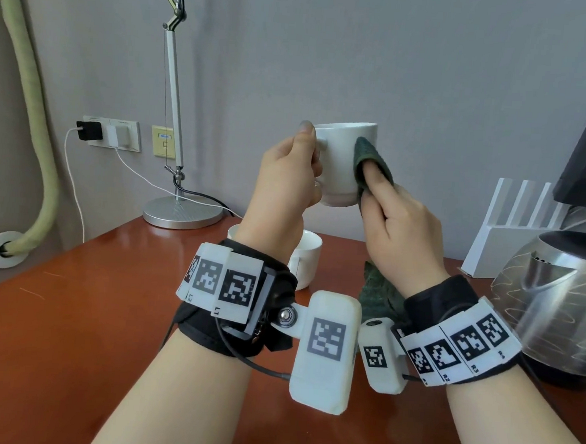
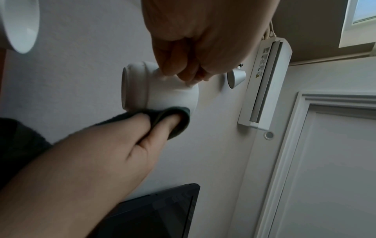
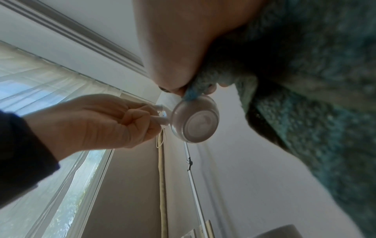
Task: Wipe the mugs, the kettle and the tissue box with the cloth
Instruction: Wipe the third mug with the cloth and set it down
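Up above the bench [image 1: 73, 311], your left hand [image 1: 283, 183] holds the white mug [image 1: 345, 163] by its handle, fingers curled round it and thumb resting on top, so the mug hangs upright in the air. Below it, a second white mug [image 1: 305, 257] stands on the bench toward the back edge. Your right hand [image 1: 404, 225] pinches the dark green cloth [image 1: 371, 158] between thumb and fingers and presses it against the held mug's right side; the rest of the cloth trails below your wrist. Further right, the steel kettle [image 1: 551, 299] sits near the bench's right edge.
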`<act>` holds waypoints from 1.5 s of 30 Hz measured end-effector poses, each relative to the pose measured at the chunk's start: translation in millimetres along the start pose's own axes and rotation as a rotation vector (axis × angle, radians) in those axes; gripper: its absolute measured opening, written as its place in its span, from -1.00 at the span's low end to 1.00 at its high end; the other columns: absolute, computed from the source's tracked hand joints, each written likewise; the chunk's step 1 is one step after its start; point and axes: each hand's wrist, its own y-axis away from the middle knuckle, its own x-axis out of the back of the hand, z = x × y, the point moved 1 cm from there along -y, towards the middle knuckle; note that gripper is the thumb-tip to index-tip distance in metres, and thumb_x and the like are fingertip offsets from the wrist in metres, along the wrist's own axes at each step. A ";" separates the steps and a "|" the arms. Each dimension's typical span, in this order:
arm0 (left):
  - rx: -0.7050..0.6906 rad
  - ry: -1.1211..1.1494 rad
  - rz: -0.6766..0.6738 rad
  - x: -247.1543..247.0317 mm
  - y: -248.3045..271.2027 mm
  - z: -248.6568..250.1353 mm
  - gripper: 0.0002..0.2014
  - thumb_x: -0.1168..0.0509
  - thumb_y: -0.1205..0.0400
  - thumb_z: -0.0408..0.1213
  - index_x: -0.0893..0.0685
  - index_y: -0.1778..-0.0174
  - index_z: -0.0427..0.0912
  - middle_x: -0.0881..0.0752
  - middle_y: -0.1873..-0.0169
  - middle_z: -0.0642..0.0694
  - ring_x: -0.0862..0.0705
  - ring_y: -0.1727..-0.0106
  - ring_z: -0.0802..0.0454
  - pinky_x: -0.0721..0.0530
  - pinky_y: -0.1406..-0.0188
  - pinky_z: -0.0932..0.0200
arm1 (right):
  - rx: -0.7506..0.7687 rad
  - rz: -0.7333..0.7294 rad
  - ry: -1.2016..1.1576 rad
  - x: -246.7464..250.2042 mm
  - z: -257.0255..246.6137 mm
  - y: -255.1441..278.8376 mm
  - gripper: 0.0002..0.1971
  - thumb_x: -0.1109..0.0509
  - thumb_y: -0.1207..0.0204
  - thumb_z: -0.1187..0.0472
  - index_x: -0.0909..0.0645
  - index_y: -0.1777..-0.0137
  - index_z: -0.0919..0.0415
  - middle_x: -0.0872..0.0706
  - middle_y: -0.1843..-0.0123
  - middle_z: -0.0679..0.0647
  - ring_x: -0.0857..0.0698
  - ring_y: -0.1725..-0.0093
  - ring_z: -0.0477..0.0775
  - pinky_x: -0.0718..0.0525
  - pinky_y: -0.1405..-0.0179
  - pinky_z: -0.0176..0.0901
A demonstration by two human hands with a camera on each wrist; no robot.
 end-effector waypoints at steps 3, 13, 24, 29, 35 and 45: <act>-0.010 -0.027 -0.021 -2.6 1.9 -1.0 -0.59 -0.08 -0.83 -0.18 -0.38 0.38 -0.17 -0.30 0.65 0.12 -0.19 0.67 0.20 -0.18 0.70 0.39 | -0.070 -0.039 -0.025 5.7 2.1 -3.5 -0.52 -0.07 -0.64 0.14 -0.43 -0.55 0.04 -0.52 0.27 0.02 -0.49 0.30 0.18 -0.42 0.34 -0.05; -0.063 -0.128 -0.049 -0.4 1.1 -0.1 -0.58 -0.07 -0.83 -0.18 -0.39 0.38 -0.17 -0.32 0.70 0.18 -0.23 0.68 0.23 -0.21 0.70 0.39 | -0.123 -0.028 -0.054 11.9 0.4 -6.3 -0.49 -0.04 -0.60 0.13 -0.43 -0.56 -0.03 -0.50 0.34 0.01 -0.47 0.32 0.17 -0.45 0.32 -0.01; -0.032 -0.085 -0.043 2.6 -2.0 0.6 -0.57 -0.10 -0.83 -0.17 -0.40 0.41 -0.16 -0.32 0.69 0.16 -0.21 0.67 0.21 -0.19 0.69 0.39 | -0.087 -0.012 -0.062 14.5 -1.8 -7.2 -0.49 -0.06 -0.60 0.14 -0.43 -0.56 -0.01 -0.53 0.36 0.04 -0.51 0.34 0.24 -0.48 0.36 0.02; -0.010 -0.044 -0.036 5.8 -3.4 2.6 -0.55 -0.10 -0.83 -0.17 -0.38 0.43 -0.14 -0.29 0.67 0.14 -0.18 0.64 0.19 -0.15 0.69 0.38 | 0.102 -0.039 -0.030 8.8 -10.0 -2.3 -0.54 -0.07 -0.58 0.14 -0.59 -0.42 0.06 -0.45 0.39 -0.06 -0.41 0.45 0.11 -0.35 0.44 -0.16; 0.051 0.059 0.025 17.4 -9.8 4.2 -0.59 -0.10 -0.82 -0.16 -0.38 0.39 -0.13 -0.28 0.59 0.08 -0.12 0.63 0.18 -0.10 0.73 0.38 | 0.163 0.285 -0.157 16.8 -6.6 -3.3 -0.67 -0.20 -0.52 0.33 -0.75 -0.16 0.26 -0.70 0.32 0.15 -0.57 0.40 0.12 -0.58 0.43 -0.09; 0.141 0.102 0.006 23.3 -8.8 7.3 -0.63 -0.13 -0.81 -0.25 -0.39 0.37 -0.12 -0.37 0.60 0.08 -0.16 0.63 0.21 -0.05 0.75 0.40 | -0.140 -0.435 -0.011 33.2 -1.7 -7.3 0.21 -0.63 -0.27 -0.11 0.23 -0.67 -0.04 0.02 -0.64 -0.06 -0.43 -0.43 0.19 -0.46 -0.18 -0.11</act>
